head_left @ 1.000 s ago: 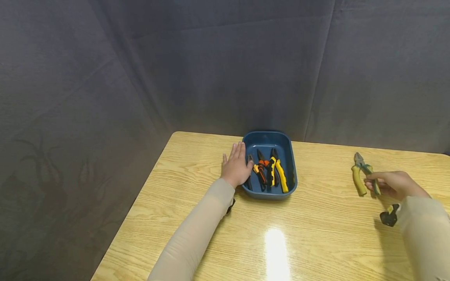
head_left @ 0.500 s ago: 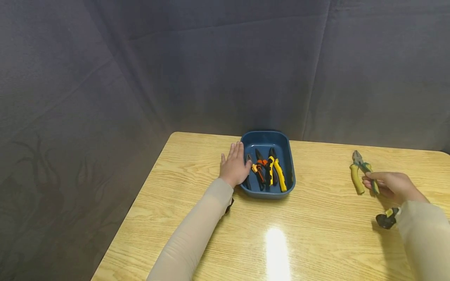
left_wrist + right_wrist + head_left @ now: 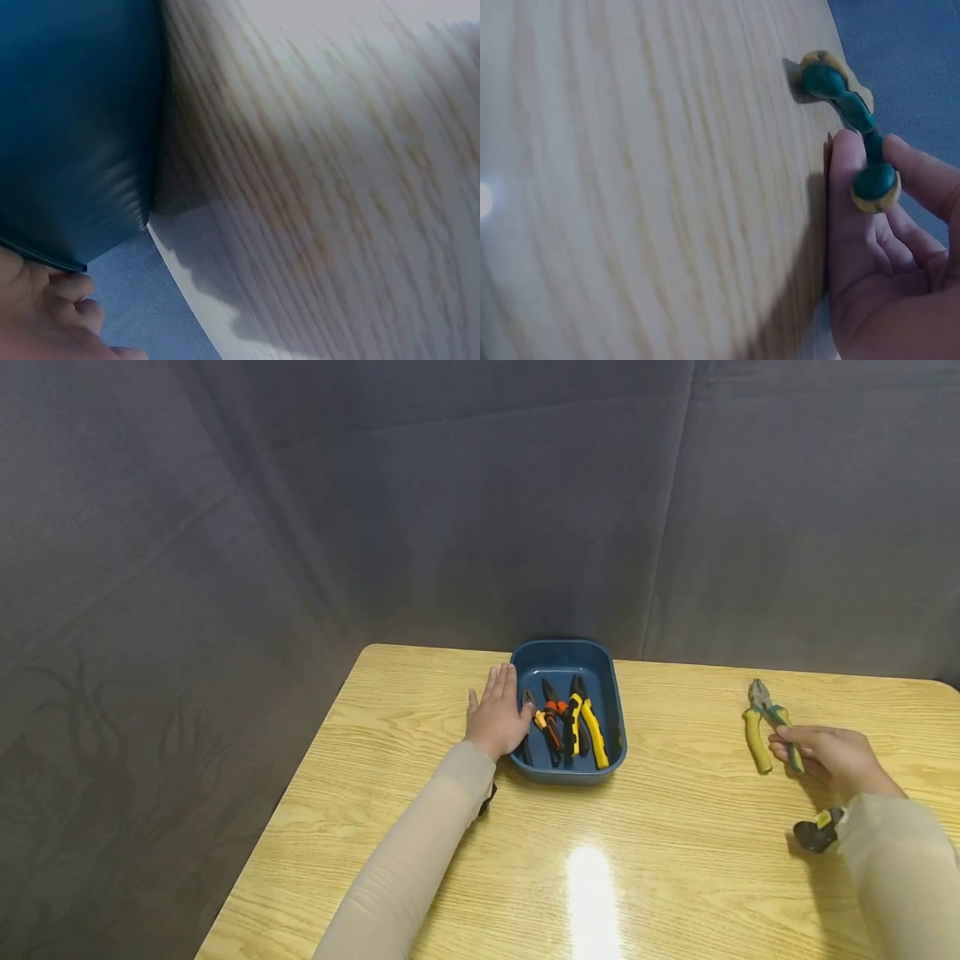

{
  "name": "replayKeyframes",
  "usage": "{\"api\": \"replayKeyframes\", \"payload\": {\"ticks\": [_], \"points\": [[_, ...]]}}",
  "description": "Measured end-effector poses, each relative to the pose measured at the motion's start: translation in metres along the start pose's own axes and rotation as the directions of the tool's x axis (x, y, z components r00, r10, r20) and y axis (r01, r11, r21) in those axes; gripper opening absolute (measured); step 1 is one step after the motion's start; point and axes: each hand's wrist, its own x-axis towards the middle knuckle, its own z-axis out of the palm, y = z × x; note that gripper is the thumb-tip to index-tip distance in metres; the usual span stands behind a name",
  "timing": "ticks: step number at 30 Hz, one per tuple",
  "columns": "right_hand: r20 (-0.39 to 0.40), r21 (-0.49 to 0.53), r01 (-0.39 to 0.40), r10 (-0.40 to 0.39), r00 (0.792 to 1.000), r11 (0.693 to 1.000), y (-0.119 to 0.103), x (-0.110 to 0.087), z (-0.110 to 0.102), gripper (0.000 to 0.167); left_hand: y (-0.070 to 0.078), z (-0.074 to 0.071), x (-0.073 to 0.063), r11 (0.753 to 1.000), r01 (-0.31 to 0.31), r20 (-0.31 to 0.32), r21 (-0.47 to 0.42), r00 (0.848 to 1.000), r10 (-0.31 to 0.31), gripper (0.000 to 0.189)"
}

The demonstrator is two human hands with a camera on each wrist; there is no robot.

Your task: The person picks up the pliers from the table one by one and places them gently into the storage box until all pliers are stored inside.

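Note:
In the head view a blue bin (image 3: 619, 710) stands near the table's back edge with several pliers in it. My left hand (image 3: 497, 723) rests at its left rim, fingers stretched out along the side and thumb over the rim; the left wrist view shows the bin's outer wall (image 3: 82, 112) and part of the hand (image 3: 45, 311). To the right, my right hand (image 3: 836, 757) pinches one handle of yellow-green combination pliers (image 3: 757, 743) between thumb and fingers. Their handles are spread apart, as the handle ends (image 3: 874, 180) show in the right wrist view.
Inside the bin lie yellow-and-black pliers (image 3: 596, 735), orange-and-black pliers (image 3: 552, 727) and black pliers (image 3: 526, 747), partly behind the left thumb. A grey cloth (image 3: 480, 527) hangs behind the wooden table (image 3: 675, 860).
The head view has shifted slightly, moving everything a little to the left. Both hands keep their places at the bin and on the pliers.

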Motion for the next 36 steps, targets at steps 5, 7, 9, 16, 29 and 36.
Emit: {"api": "replayKeyframes", "payload": {"ticks": [5,7,9,16,29,36], "points": [[-0.015,0.060,0.031,-0.031,0.999,0.998,0.002,-0.001,0.005,0.022,0.001,-0.002,-0.001,1.000,0.005,0.010,0.009,1.000,-0.005,0.074],[-0.020,0.077,0.040,-0.038,0.999,0.996,0.003,-0.002,0.006,0.023,0.001,-0.002,-0.001,1.000,0.008,0.016,0.015,1.000,-0.008,0.074],[-0.026,0.090,0.042,-0.040,0.999,0.995,0.003,-0.002,0.008,0.024,0.001,-0.003,-0.001,1.000,0.009,0.019,0.017,1.000,-0.010,0.074],[-0.067,0.035,0.043,-0.041,0.997,0.998,0.005,-0.003,0.009,0.023,0.002,-0.002,-0.001,1.000,0.010,0.018,0.022,1.000,-0.011,0.074],[-0.077,0.069,0.064,-0.059,0.995,0.996,0.006,-0.005,0.009,0.023,0.004,-0.003,-0.001,1.000,0.004,0.025,0.030,1.000,-0.005,0.073],[-0.088,0.115,0.091,-0.081,0.993,0.989,0.007,-0.002,0.012,0.027,0.003,-0.002,-0.001,0.999,0.009,0.017,0.034,1.000,-0.009,0.073]]}}
